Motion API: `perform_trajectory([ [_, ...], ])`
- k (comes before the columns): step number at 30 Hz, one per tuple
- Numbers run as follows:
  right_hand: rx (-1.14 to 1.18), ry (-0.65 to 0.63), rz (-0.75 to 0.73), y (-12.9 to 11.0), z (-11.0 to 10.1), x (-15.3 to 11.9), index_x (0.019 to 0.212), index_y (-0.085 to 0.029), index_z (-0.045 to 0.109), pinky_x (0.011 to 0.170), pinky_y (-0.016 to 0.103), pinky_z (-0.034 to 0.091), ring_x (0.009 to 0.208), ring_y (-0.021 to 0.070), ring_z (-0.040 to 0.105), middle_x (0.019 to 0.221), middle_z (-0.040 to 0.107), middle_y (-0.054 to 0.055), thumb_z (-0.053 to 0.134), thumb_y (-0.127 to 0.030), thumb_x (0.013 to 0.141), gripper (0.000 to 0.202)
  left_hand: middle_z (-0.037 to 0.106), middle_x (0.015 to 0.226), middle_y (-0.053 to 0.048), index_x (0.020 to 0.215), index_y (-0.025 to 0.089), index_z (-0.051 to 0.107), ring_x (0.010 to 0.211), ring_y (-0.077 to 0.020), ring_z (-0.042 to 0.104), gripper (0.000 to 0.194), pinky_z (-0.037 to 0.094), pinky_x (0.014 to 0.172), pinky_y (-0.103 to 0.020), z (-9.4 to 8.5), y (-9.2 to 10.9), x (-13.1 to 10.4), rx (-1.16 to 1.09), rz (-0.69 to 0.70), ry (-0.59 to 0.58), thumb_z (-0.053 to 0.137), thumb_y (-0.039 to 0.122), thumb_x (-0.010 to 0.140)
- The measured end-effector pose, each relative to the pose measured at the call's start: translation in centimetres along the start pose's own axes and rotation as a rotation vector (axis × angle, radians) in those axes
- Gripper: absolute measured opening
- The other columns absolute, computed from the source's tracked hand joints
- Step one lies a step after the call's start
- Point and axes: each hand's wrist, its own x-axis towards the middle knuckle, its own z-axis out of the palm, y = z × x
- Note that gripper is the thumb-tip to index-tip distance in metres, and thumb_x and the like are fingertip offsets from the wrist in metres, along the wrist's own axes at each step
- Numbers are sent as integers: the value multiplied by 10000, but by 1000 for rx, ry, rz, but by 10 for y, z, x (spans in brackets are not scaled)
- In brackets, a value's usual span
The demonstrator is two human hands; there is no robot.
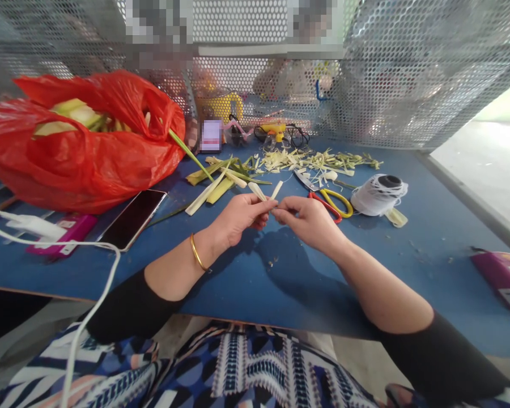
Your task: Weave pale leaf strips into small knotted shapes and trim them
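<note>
Pale green-white leaf strips (267, 192), two short slim pieces, sit pinched between both hands just above the blue table (433, 238), centre of view, tips fanning up and away from the person. Held up off the table prob. so the fingertips can work the ends w/o the surface getting in the way.

Left hand (240, 214): fingers curled shut, thumb and forefinger nipping the strips' lower end; wrist w/ thin gold bangle (196, 254), forearm angled in from lower left, black sleeve pushed up. Right hand (308, 218): also closed to a pinch, fingertips meeting the left's at the same spot, knuckles up, forearm coming in from lower right. Both hands nearly touching.

Within easy reach, just beyond right hand: scissors w/ red and yellow handles (331, 203), lying flat, and a spool of white thread (378, 194) beside them. Pile of cut leaf strips and trimmings (280, 164) further back. Red plastic bag w/ green stalks (80, 136) on the left, dark phone (134, 218) and white cable (89, 294) near it. Perforated metal screen (408, 73) behind.
</note>
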Motion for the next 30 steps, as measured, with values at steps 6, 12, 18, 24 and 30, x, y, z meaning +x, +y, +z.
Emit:
perform_trajectory([
  [6, 127, -44, -41, 4, -8, 0, 573, -186, 546, 565, 261, 323, 563, 110, 433, 547, 519, -21, 557, -359, 815, 297, 486, 469, 52, 571, 157, 543, 399, -59, 432, 316, 399, 453, -199, 2, 3, -3, 76, 5, -29, 654, 189, 865],
  [12, 300, -113, 7, 1, -17, 0, 552, -186, 587, 565, 262, 353, 559, 114, 461, 543, 547, -11, 618, -466, 771, 357, 472, 469, 60, 579, 159, 551, 409, -62, 438, 317, 446, 488, -211, -3, 5, -3, 67, 3, -92, 705, 265, 835],
  [18, 414, 19, 129, 10, -12, 6, 660, -178, 688, 636, 278, 409, 654, 138, 530, 644, 628, 8, 673, -614, 755, 447, 615, 571, -22, 738, 141, 682, 482, -104, 540, 433, 457, 512, -232, -8, 5, -1, 0, -10, -154, 612, 550, 865],
  [24, 728, 133, 170, 17, 10, 8, 604, -187, 647, 697, 299, 454, 637, 130, 557, 623, 652, 4, 780, -474, 669, 323, 629, 557, -25, 746, 132, 707, 464, -88, 531, 281, 399, 483, -201, -2, 1, -5, 87, -5, -164, 724, 405, 808],
  [30, 740, 260, 207, 14, 17, 6, 546, -201, 593, 602, 278, 410, 576, 114, 491, 563, 600, -13, 771, -422, 636, 298, 613, 509, -10, 701, 123, 718, 437, -77, 512, 150, 367, 465, -194, 3, -1, -7, 125, -6, -167, 712, 235, 801],
])
